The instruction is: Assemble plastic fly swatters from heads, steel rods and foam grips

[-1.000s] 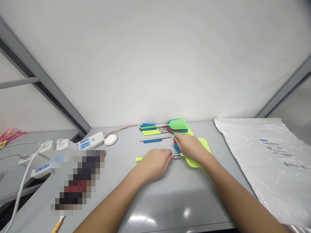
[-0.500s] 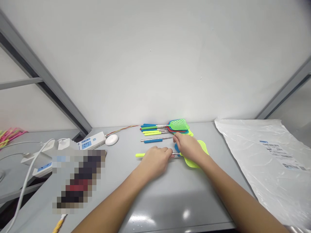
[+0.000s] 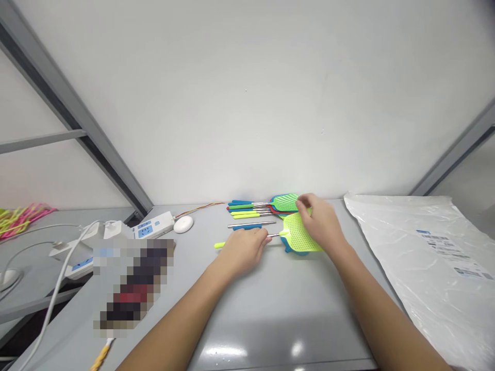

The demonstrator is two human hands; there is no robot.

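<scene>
Mid-frame, our left hand [image 3: 244, 251] grips a joined yellow fly swatter [image 3: 298, 236], our half-curled right hand [image 3: 320, 220] has an unclear hold, stacked swatters [image 3: 284, 202] look done, and blue head [image 3: 297, 252] and blue handle [image 3: 247, 227] lie unjoined.

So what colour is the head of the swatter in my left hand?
The swatter head is yellow-green, best in the head view.

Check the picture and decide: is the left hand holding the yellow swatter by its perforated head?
No: the left hand grips the yellow swatter between its handle end and its perforated head.
</scene>
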